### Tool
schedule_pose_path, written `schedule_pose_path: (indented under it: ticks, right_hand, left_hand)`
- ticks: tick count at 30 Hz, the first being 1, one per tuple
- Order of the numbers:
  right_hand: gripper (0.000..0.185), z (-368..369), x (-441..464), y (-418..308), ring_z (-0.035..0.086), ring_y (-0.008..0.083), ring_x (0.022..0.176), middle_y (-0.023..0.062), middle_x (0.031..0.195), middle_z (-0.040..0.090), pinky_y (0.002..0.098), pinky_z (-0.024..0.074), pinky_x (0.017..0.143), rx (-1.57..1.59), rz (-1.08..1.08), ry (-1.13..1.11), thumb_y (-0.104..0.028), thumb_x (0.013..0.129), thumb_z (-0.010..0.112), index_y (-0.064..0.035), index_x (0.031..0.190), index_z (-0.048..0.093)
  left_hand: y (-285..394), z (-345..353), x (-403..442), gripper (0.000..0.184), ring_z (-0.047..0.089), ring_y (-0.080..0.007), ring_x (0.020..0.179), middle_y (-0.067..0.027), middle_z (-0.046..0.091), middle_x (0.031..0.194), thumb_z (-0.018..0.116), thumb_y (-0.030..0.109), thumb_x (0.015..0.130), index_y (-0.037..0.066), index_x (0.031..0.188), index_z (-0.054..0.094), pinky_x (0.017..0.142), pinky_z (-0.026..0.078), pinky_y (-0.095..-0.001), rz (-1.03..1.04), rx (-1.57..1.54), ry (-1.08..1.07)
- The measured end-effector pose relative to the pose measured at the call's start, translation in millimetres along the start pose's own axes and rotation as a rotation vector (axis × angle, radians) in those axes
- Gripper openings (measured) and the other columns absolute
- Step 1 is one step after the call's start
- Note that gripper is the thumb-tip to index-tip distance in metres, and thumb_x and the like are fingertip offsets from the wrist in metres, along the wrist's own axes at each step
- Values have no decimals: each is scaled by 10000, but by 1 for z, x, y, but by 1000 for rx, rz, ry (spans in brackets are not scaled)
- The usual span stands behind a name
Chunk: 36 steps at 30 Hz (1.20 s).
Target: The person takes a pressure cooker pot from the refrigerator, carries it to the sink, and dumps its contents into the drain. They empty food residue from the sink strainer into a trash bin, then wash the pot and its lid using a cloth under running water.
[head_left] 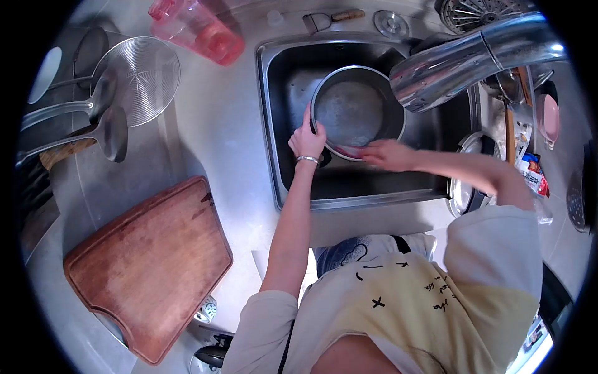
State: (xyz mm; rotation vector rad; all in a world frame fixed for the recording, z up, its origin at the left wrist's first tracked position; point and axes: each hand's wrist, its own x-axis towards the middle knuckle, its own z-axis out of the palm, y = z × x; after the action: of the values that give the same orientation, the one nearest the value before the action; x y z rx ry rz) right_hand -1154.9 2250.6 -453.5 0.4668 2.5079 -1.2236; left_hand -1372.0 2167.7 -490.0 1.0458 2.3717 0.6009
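A round metal pot [358, 106] sits in the dark sink [423, 181], tilted slightly, with its open top facing me. My left hand [308, 138], with a bracelet at the wrist, grips the pot's left rim. My right hand [387, 154] is at the pot's near rim, fingers closed and partly smeared by motion. Something pinkish shows at its fingertips against the inner wall; I cannot make out what it is. A large chrome faucet [448, 68] reaches over the pot's right edge.
Left of the sink lies a wooden cutting board [152, 262]. Beyond it hang a round strainer [140, 78] and several ladles. A pink pitcher [199, 31] lies at the back. A peeler-like tool [333, 20] and a glass lid [391, 23] rest behind the sink. A metal lid [464, 187] stands at right.
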Motion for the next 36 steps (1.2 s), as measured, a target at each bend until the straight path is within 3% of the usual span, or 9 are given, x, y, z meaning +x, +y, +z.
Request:
schedule_pose_path:
  ticks: [4, 6, 7, 19, 22, 26, 28, 34, 36]
  right_hand:
    - [231, -94, -1, 75, 553, 297, 789, 106, 756, 527, 419, 450, 753, -582, -500, -230, -300, 790, 519, -82, 847, 569]
    - [192, -122, 36, 125, 534, 245, 810, 100, 778, 529, 386, 442, 760, 652, 55, -293, -239, 811, 495, -61, 798, 566]
    - [191, -134, 51, 133, 532, 244, 824, 101, 795, 531, 385, 436, 770, 871, 177, -252, -237, 809, 494, -59, 815, 565]
    - [292, -130, 106, 76, 508, 230, 998, 116, 999, 552, 370, 372, 898, 924, 73, -283, -207, 793, 485, -36, 1019, 553]
    - [335, -100, 76, 65, 501, 227, 1042, 119, 1050, 558, 367, 356, 930, 725, 117, -300, -200, 789, 483, -30, 1070, 550]
    - [291, -30, 19, 32, 607, 303, 840, 162, 765, 633, 380, 469, 746, -475, 232, -290, -279, 767, 518, -36, 820, 669]
    - [305, 16, 27, 14, 620, 285, 738, 160, 812, 636, 385, 480, 699, -51, 312, -32, -331, 823, 514, -87, 956, 642]
    - [375, 43, 123, -75, 560, 239, 1000, 175, 1071, 583, 290, 402, 854, 1025, 557, 827, -307, 888, 474, -39, 1140, 545]
    - [367, 49, 141, -78, 548, 257, 1017, 181, 1084, 573, 299, 401, 860, 923, 443, 1009, -285, 885, 480, -39, 1152, 533]
  left_hand:
    - [-2, 1, -2, 599, 588, -397, 648, -198, 601, 660, 511, 252, 734, 285, 1309, 345, 629, 471, -493, 16, -35, -15]
    - [-1, 3, -2, 603, 588, -396, 649, -195, 602, 663, 512, 250, 733, 275, 1310, 341, 631, 471, -492, 35, -44, -20]
    - [-2, 3, -2, 605, 588, -394, 649, -194, 602, 664, 512, 250, 733, 271, 1312, 338, 632, 471, -491, 43, -49, -22]
    - [-4, 6, -3, 626, 584, -396, 641, -191, 599, 657, 508, 264, 734, 309, 1323, 301, 622, 466, -493, 41, -25, 16]
    - [-2, 6, -4, 632, 584, -397, 636, -192, 596, 646, 507, 265, 733, 323, 1326, 297, 606, 467, -490, 24, -32, 14]
    - [0, 5, -5, 605, 584, -396, 630, -193, 593, 629, 510, 300, 756, 331, 1323, 302, 582, 463, -489, 5, 2, 15]
    - [2, 5, -6, 547, 584, -394, 623, -185, 594, 627, 474, 348, 802, 342, 1322, 304, 566, 457, -491, 9, 29, 32]
    - [-22, 17, 2, 413, 571, -424, 689, -227, 593, 687, 320, 449, 888, 245, 1199, 498, 614, 438, -502, -72, -131, -29]
    - [-32, 21, 2, 438, 565, -432, 719, -245, 590, 717, 298, 457, 893, 199, 1133, 558, 643, 434, -502, -75, -207, -34]
